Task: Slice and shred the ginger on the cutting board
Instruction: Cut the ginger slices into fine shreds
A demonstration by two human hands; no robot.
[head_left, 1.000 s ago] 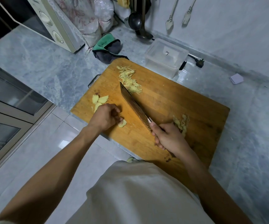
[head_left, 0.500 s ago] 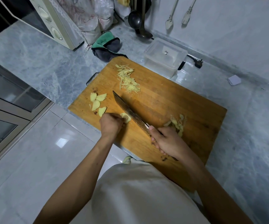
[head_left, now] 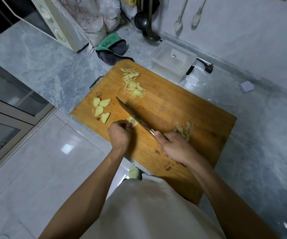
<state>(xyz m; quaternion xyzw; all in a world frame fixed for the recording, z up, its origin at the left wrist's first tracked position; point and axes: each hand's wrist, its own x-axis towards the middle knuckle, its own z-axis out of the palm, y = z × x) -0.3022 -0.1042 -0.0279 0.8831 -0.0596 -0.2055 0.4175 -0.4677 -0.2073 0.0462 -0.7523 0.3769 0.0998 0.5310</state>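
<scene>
A wooden cutting board (head_left: 182, 107) lies on the grey marble counter. My left hand (head_left: 119, 134) pinches a small ginger piece (head_left: 132, 121) with curled fingers near the board's front left edge. My right hand (head_left: 173, 146) grips the handle of a long dark knife (head_left: 130, 112), whose blade lies right beside the held piece. Several flat ginger slices (head_left: 100, 109) sit at the board's left. A heap of ginger shreds (head_left: 133, 83) lies at the far end. Ginger peelings (head_left: 185, 130) lie just beyond my right hand.
A clear plastic box (head_left: 173, 60) stands behind the board. A green and dark cloth (head_left: 111, 47) lies at the back left beside a microwave (head_left: 53, 23). Ladles (head_left: 142, 21) and spoons (head_left: 179, 25) hang on the wall. A plug (head_left: 208, 67) and white paper (head_left: 246, 86) lie at right.
My left hand left the slices and drew the ginger piece toward the board's front edge. The knife followed and its blade now lies against that piece.
</scene>
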